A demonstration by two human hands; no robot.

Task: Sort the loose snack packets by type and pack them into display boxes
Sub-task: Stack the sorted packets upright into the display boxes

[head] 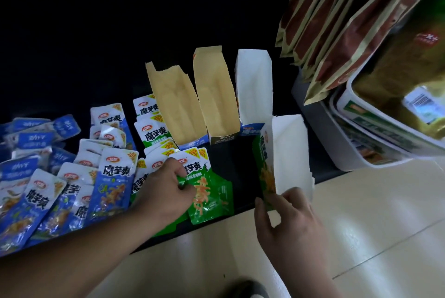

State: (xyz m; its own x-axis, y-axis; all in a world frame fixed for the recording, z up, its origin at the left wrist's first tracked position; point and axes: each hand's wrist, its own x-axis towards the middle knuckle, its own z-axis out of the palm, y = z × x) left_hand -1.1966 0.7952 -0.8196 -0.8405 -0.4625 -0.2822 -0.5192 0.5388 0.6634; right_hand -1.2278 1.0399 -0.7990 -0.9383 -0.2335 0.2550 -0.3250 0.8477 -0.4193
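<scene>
Loose snack packets lie on a dark low shelf: blue-and-white ones (pixel 113 184) at the left, green-and-white ones (pixel 154 129) in the middle. My left hand (pixel 166 189) reaches over them and its fingers pinch the top of a green packet (pixel 212 191). My right hand (pixel 286 220) grips the near end of a green display box (pixel 289 153), white inside, which looks empty. Three more open boxes stand behind: two with tan insides (pixel 173 105) (pixel 215 93) and one white (pixel 255 86).
At the right, stacked white plastic tubs (pixel 375 134) sit on a grey stand, with hanging brown and tan bags (pixel 337 21) above them. The shelf's front edge (pixel 216 220) meets a pale tiled floor (pixel 361 213). A shoe tip (pixel 245 289) shows below.
</scene>
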